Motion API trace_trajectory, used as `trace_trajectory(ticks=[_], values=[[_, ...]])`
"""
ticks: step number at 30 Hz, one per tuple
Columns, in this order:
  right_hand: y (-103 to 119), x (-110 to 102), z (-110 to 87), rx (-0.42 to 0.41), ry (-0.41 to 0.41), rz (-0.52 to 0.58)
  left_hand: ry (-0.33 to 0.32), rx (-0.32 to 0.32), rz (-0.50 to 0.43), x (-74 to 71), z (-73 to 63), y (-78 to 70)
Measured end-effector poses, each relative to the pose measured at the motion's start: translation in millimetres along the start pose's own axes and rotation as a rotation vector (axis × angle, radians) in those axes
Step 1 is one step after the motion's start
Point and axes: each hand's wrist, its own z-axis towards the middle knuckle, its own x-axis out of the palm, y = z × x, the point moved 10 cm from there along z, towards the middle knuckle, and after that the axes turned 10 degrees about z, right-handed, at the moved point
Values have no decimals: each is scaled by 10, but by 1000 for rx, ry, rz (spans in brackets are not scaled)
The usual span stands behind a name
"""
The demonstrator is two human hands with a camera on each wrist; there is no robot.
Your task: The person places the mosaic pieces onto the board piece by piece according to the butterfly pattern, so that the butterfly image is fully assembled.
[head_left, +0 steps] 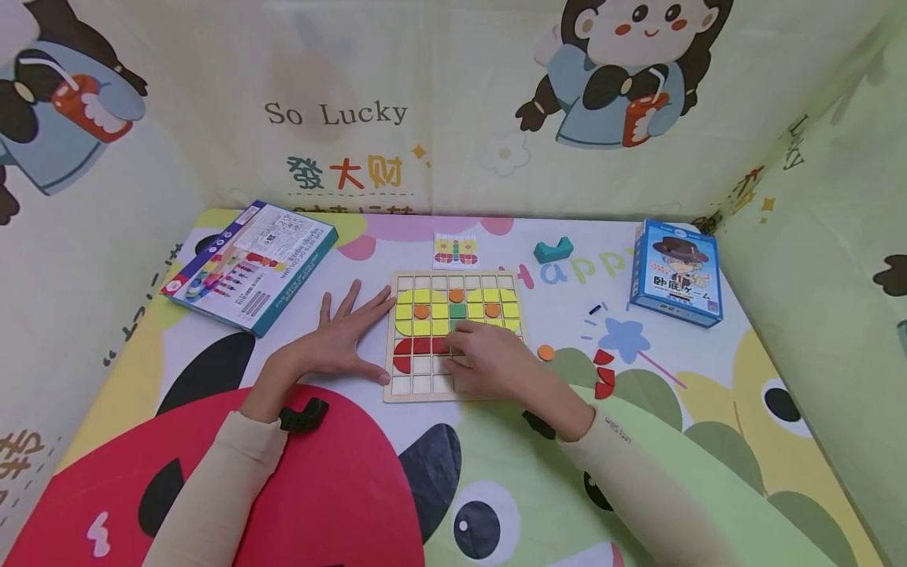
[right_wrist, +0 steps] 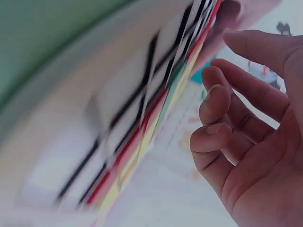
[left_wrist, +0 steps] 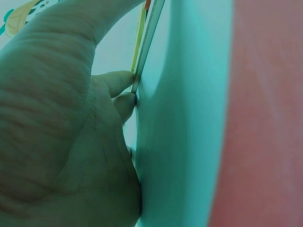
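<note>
A wooden grid board (head_left: 421, 384) lies on the table, filled in its upper rows with yellow tiles (head_left: 404, 326), orange discs (head_left: 421, 312) and green squares (head_left: 458, 311). Red tiles (head_left: 421, 346) run along a lower row at the left. My left hand (head_left: 333, 342) spreads its fingers, with fingertips and thumb against the board's left edge. Over the lower right of the board is my right hand (head_left: 489, 358). In the right wrist view this hand (right_wrist: 255, 127) has loosely bent fingers, its thumb apart from them, and nothing shows between. It hides some cells in the head view.
Behind the board lies a card with a butterfly pattern (head_left: 456, 250), beside a teal block (head_left: 553, 250). A loose orange disc (head_left: 546, 352) and several red pieces (head_left: 605, 374) are right of the board. Boxes stand at far left (head_left: 251, 268) and far right (head_left: 676, 272).
</note>
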Motion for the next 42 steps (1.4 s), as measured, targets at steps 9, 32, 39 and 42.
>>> trace_trajectory(ticks=[9, 32, 39, 42], values=[[-612, -306, -358, 140, -50, 34, -7, -6, -11, 7, 3, 24], [-1204, -401, -825, 129, -63, 100, -10, -5, 7, 3, 0, 16], [-1213, -381, -828, 140, -54, 83, -12, -2, 14, 2, 3, 12], [-1201, -390, -826, 137, -60, 65, -10, -6, 14, 4, 5, 17]])
